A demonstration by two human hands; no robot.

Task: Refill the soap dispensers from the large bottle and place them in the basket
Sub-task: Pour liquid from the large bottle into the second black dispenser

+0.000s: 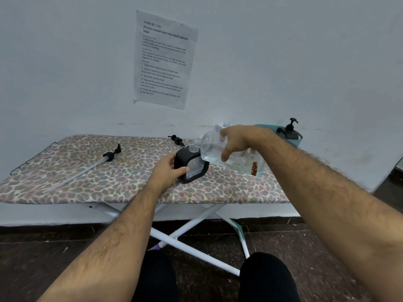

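Note:
A black soap dispenser [192, 165] with a clear window stands on the ironing board [91, 182], its pump off and its neck open. My left hand [168, 170] grips its left side. My right hand [236, 140] holds the large clear bottle [231, 155] tipped over on its side, mouth right above the dispenser's neck, with clear liquid inside. A second black dispenser [290, 131] with its pump on sits in the teal basket [299, 140] at the back right.
A pump with a long tube [87, 168] lies on the board's left part. A smaller black pump head [177, 140] lies behind the dispenser. A printed sheet [163, 59] hangs on the wall. The board's white legs [185, 227] cross below.

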